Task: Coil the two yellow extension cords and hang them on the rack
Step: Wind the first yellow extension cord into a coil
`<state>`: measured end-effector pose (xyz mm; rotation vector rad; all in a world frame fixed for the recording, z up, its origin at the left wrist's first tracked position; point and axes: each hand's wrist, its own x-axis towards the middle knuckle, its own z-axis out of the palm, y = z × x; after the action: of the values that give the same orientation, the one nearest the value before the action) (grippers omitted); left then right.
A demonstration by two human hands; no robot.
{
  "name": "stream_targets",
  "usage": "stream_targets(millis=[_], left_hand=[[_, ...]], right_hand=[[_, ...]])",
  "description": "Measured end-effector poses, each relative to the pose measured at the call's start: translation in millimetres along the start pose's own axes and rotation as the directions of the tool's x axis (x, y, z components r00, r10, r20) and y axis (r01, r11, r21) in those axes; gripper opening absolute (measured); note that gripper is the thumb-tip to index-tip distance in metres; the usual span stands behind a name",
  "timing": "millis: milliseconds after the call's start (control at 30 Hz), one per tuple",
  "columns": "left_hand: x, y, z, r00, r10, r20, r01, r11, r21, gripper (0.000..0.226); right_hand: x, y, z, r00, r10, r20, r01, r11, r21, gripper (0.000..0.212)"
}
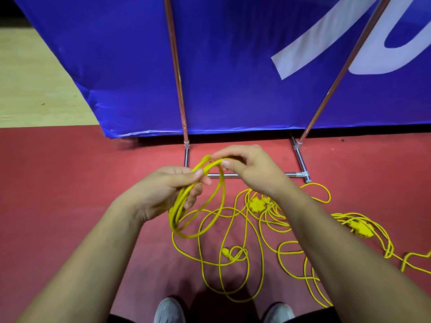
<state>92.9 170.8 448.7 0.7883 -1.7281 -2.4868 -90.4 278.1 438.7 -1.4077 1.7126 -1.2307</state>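
Several loops are all you have gathered so far: a small coil of thin yellow extension cord (177,207) hangs from your left hand (163,192), while most of the length lies as loose yellow cord (236,254) in tangled curls on the red floor (70,183), among them two yellow socket blocks (256,205). Which of the two cords you are winding cannot be told. Nothing hangs yet on the chrome tube rack (180,89), which stands just behind the tangle and carries a blue banner (233,66); judged so, the task is at an early stage, with the rest of this cord, the whole second cord and both hangings left. Your left hand is raised before you, thumb and curled fingers closed round the top of the coil. Your right hand (254,169), just beside it and slightly higher, pinches the running cord between thumb and forefinger at the crest of a new loop
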Motion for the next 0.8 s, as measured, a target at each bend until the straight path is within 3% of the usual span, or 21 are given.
stream_targets(millis=[167, 233, 300, 367, 433, 533, 800], left_hand=[[-1, 0, -1, 0.996, 0.085, -0.016, -0.086, 0.994, -0.067, 0.018], [-2, 1, -3, 0.994, 0.110, -0.024, -0.112, 0.990, -0.086, 0.017], [-4, 1, -4, 0.994, 0.108, -0.037, -0.111, 0.988, -0.106, 0.017], [-5, 2, -6, 0.997, 0.078, -0.024, -0.080, 0.994, -0.075, 0.014], [-6, 2, -9, 1.000, 0.019, 0.013, -0.019, 1.000, -0.014, 0.019], [-3, 0, -8, 0.998, -0.052, 0.027, 0.052, 0.999, 0.001, 0.025], [-6, -3, 1, 0.996, 0.023, 0.081, -0.023, 1.000, -0.002, 0.037]], right_hand=[[-1, 12, -4, 0.997, 0.078, -0.021, -0.075, 0.990, 0.122, 0.013], [-7, 30, -10, 0.983, 0.174, 0.054, -0.175, 0.984, 0.017, 0.006], [-14, 46, -14, 0.961, 0.263, 0.085, -0.260, 0.964, -0.046, 0.012], [-18, 53, -17, 0.946, 0.323, 0.038, -0.325, 0.940, 0.106, 0.004], [-15, 53, -20, 0.946, 0.318, -0.056, -0.301, 0.932, 0.203, 0.008], [-8, 42, -22, 0.969, 0.212, -0.124, -0.196, 0.972, 0.131, 0.012], [2, 18, -9, 0.974, 0.045, -0.220, -0.030, 0.997, 0.070, 0.013]])
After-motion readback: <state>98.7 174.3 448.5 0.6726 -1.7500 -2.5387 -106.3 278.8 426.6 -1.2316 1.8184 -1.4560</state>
